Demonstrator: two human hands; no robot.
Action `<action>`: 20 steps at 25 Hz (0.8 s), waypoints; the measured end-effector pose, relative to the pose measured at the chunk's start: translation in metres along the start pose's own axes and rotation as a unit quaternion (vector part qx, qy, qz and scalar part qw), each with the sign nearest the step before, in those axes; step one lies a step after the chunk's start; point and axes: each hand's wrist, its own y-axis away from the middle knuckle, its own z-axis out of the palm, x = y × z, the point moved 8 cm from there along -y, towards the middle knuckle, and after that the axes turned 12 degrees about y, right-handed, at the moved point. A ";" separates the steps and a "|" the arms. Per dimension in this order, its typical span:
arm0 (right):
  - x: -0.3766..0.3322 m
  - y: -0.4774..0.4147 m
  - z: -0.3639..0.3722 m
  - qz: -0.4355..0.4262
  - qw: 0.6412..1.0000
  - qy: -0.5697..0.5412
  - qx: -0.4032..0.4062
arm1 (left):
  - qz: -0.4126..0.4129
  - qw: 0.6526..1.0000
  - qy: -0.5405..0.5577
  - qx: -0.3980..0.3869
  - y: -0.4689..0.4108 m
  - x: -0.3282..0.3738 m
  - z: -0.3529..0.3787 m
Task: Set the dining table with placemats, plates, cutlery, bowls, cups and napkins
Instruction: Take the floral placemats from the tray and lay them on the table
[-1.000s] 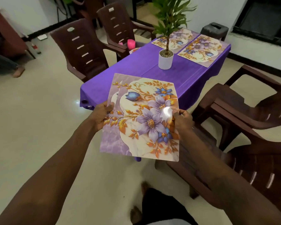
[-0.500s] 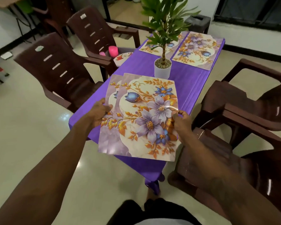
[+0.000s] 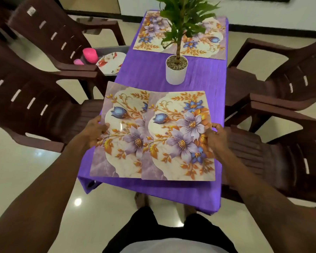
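A long table (image 3: pixel 144 70) covered in a purple cloth ran away from the viewer across a glossy cream floor (image 3: pixel 44 179). Four dark brown plastic armchairs stood around it: a near left chair (image 3: pixel 26 99), a far left chair (image 3: pixel 49 30), a far right chair (image 3: pixel 290 75) and a near right chair (image 3: pixel 281 152).

Over the near end of the table the person held two floral placemats, printed with purple and blue flowers and orange leaves. The right placemat (image 3: pixel 179 136) overlapped the left placemat (image 3: pixel 120 143), whose outer side stuck out past the table's left edge. Whether either mat touched the cloth could not be told. Two matching mats lay flat side by side at the far end, the far left mat (image 3: pixel 150 33) and the far right mat (image 3: pixel 208 44).

A green leafy plant (image 3: pixel 186 13) stood upright in a white pot (image 3: pixel 176 72) at the middle of the table, between the held mats and the far ones.

The left hand (image 3: pixel 95 132) gripped the left placemat's outer edge, thumb on top. The right hand (image 3: pixel 217 136) pinched the right placemat's outer edge, fingers curled round it.

A white plate (image 3: pixel 110 64) with red markings and two pink cups (image 3: pixel 90 54) sat together by the far left chair's seat, just beside the table
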 end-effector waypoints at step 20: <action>0.048 0.026 -0.018 0.032 0.952 0.221 0.208 | -0.001 0.993 -0.119 0.018 -0.077 -0.039 -0.062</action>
